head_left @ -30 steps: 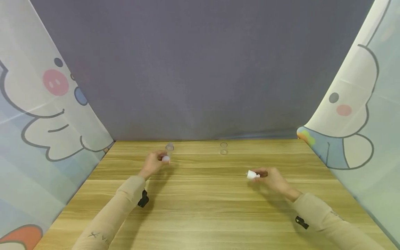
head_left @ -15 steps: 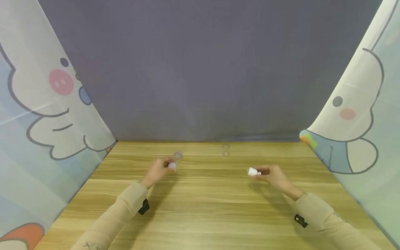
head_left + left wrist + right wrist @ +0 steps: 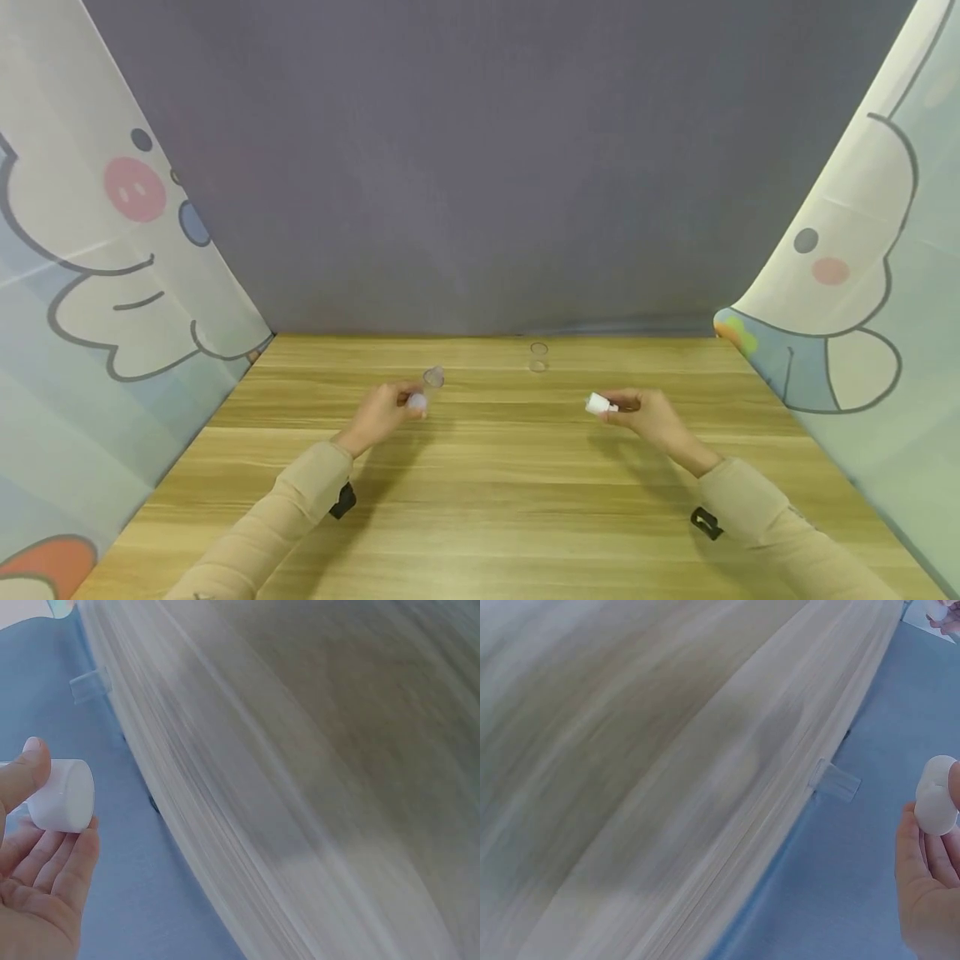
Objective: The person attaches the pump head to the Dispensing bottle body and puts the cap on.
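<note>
My left hand (image 3: 382,415) pinches a small clear container with a white cylindrical end (image 3: 417,402) between thumb and fingers, off the table. Its clear part tilts away from me towards the back; the white end faces the left wrist camera, with fingertips beneath. My right hand (image 3: 651,419) pinches a small white pump-like piece (image 3: 598,404), whose narrow tip points left. Two rounded white faces of this piece (image 3: 936,806) show in the right wrist view, partly covered by the thumb. The hands are well apart. Between and beyond them, a clear open cylinder (image 3: 538,358) stands on the table.
The wood-grain table (image 3: 495,500) runs back to a grey cloth wall (image 3: 480,167). Printed cartoon curtains (image 3: 67,208) hang along both sides. A black strap piece (image 3: 706,523) hangs under the right sleeve, with another black piece (image 3: 343,502) under the left.
My left hand has moved right and towards me, bringing the clear container closer to the middle. My right hand has shifted slightly left and away from me, still holding the white piece.
</note>
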Demonstrator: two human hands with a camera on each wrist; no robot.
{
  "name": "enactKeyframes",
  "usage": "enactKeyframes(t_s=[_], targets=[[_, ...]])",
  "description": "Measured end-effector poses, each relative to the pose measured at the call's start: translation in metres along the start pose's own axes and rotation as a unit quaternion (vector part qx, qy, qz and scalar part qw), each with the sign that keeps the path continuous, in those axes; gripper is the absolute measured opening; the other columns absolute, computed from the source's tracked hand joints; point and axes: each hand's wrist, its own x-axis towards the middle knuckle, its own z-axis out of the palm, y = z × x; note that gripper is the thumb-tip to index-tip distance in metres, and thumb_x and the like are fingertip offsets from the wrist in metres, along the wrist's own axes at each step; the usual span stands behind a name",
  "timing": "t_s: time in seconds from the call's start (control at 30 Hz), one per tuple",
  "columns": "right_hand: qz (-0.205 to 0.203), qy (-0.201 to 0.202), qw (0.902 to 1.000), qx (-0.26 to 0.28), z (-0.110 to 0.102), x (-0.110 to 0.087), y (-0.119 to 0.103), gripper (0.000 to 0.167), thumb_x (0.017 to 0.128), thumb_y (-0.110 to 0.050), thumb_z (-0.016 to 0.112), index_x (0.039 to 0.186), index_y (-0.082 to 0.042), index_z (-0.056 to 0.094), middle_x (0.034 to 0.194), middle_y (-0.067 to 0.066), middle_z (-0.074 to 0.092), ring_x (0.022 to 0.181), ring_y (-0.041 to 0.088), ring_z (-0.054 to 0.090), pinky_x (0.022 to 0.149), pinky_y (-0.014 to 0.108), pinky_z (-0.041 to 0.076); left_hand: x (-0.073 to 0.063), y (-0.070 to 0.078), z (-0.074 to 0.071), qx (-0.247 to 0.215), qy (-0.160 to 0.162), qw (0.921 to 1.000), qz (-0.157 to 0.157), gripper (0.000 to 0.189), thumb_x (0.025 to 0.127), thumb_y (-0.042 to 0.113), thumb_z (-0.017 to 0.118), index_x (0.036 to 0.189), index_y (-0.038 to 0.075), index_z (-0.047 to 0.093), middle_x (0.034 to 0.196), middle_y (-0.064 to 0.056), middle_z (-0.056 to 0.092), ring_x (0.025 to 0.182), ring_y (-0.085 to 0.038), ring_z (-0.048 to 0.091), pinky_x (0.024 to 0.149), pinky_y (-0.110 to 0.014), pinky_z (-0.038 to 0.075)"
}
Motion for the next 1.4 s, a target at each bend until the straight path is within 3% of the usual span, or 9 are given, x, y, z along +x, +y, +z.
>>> enactKeyframes(t_s=[0.3, 0.53, 0.8, 0.97, 1.4], targets=[[0.023, -0.004, 0.9995, 0.019, 0.006, 0.007, -0.007, 0.045, 0.082, -0.024, 0.068, 0.117, 0.002, 0.059, 0.117, 0.021, 0.06, 0.107, 0.034, 0.058, 0.085, 0.035, 0.053, -0.001, 0.006, 0.005, 0.007, -0.006, 0.9999, 0.007, 0.041, 0.075, 0.009, 0.074, 0.112, -0.004, 0.062, 0.107, -0.02, 0.065, 0.095, -0.031, 0.064, 0.079, -0.037, 0.055], [-0.013, -0.005, 0.9998, 0.013, 0.008, 0.007, -0.016, 0.044, 0.081, -0.026, 0.069, 0.113, 0.003, 0.062, 0.111, 0.021, 0.063, 0.101, 0.032, 0.061, 0.079, 0.033, 0.055, -0.002, 0.009, 0.008, 0.002, -0.017, 0.9999, 0.004, 0.037, 0.075, 0.008, 0.073, 0.11, -0.002, 0.063, 0.106, -0.017, 0.066, 0.096, -0.03, 0.064, 0.08, -0.038, 0.054], [-0.005, -0.011, 0.9995, 0.028, 0.014, 0.011, -0.025, 0.039, 0.082, -0.016, 0.068, 0.114, 0.006, 0.06, 0.113, 0.024, 0.061, 0.102, 0.032, 0.06, 0.08, 0.029, 0.054, -0.002, 0.014, 0.013, 0.007, -0.046, 0.9989, 0.005, 0.04, 0.075, 0.008, 0.073, 0.113, 0.001, 0.063, 0.114, -0.016, 0.064, 0.1, -0.029, 0.062, 0.084, -0.039, 0.053], [-0.007, -0.009, 0.9996, 0.027, 0.016, 0.011, -0.023, 0.038, 0.081, -0.014, 0.069, 0.113, 0.005, 0.061, 0.112, 0.023, 0.062, 0.099, 0.03, 0.061, 0.078, 0.029, 0.055, -0.003, 0.018, 0.019, 0.017, -0.054, 0.998, 0.027, 0.039, 0.073, 0.009, 0.075, 0.11, 0.001, 0.064, 0.11, -0.015, 0.065, 0.098, -0.028, 0.063, 0.082, -0.038, 0.053], [-0.015, -0.019, 0.9991, 0.035, 0.025, 0.011, -0.027, 0.038, 0.08, -0.013, 0.07, 0.112, 0.004, 0.062, 0.11, 0.023, 0.063, 0.094, 0.028, 0.063, 0.075, 0.027, 0.055, -0.004, 0.026, 0.027, 0.012, -0.083, 0.9962, 0.025, 0.044, 0.075, 0.013, 0.074, 0.116, 0.001, 0.061, 0.112, -0.014, 0.065, 0.099, -0.026, 0.062, 0.081, -0.038, 0.054]])
